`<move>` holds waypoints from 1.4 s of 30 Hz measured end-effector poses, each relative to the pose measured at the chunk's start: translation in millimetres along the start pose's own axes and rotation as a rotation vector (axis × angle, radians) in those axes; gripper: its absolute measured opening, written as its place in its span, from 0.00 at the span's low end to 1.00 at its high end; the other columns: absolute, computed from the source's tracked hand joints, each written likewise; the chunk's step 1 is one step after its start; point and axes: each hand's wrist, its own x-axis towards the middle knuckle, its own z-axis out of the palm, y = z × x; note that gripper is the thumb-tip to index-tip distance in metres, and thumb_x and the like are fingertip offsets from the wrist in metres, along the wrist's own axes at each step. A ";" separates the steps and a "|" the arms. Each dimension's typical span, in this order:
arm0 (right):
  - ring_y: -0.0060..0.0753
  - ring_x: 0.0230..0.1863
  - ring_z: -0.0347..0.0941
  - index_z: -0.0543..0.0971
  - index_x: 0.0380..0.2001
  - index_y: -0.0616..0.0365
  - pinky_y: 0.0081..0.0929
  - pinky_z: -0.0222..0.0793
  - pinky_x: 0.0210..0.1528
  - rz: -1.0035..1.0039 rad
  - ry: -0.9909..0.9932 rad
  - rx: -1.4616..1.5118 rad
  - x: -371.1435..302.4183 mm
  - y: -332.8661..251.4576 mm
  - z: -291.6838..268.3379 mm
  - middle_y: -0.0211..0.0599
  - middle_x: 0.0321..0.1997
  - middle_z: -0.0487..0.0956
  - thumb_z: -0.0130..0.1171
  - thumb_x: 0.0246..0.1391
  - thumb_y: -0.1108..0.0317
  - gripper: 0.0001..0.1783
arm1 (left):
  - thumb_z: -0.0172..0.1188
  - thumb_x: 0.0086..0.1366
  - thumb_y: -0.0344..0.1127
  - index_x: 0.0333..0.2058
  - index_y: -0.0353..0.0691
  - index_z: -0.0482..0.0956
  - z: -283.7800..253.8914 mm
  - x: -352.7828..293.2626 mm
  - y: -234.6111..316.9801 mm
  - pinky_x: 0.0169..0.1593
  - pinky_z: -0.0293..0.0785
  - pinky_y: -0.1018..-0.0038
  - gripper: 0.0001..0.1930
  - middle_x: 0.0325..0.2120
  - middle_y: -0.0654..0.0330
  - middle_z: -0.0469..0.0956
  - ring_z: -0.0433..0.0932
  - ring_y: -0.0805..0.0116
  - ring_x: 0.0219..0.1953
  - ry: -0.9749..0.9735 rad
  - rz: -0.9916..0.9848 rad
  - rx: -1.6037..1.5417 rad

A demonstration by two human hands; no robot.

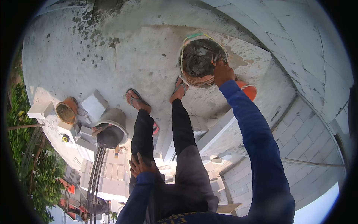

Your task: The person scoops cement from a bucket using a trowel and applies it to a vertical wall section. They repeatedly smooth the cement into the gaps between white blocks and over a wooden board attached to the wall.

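Observation:
A bucket [201, 80] of wet grey mortar [199, 56] stands on the concrete floor ahead of my feet, with a wire handle and a bit of green on its rim. My right hand [223, 73] is closed at the bucket's right side on a trowel [213, 59]. Its thin orange-brown shank shows at the mortar, while the grip is hidden in my fingers and the blade is mostly out of sight. My left hand [141, 165] lies on my left leg near the knee, fingers spread and holding nothing.
An orange bucket [248, 90] lies right of the mortar bucket. At left are a grey bucket [118, 116], a smaller mortar-stained bucket [67, 110] and pale blocks [94, 103]. Steel bars [96, 175] stand near the floor's left edge, beside greenery. Block walls [298, 127] rise at right.

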 end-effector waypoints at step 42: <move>0.14 0.20 0.70 0.78 0.46 0.57 0.18 0.70 0.21 0.579 -1.124 2.299 21.6 33.3 14.1 0.24 0.24 0.73 0.54 0.72 0.41 0.26 | 0.72 0.56 0.53 0.76 0.55 0.58 -4.4 -2.5 26.8 0.73 0.54 0.41 0.51 0.77 0.48 0.55 0.51 0.41 0.78 -0.019 0.011 0.054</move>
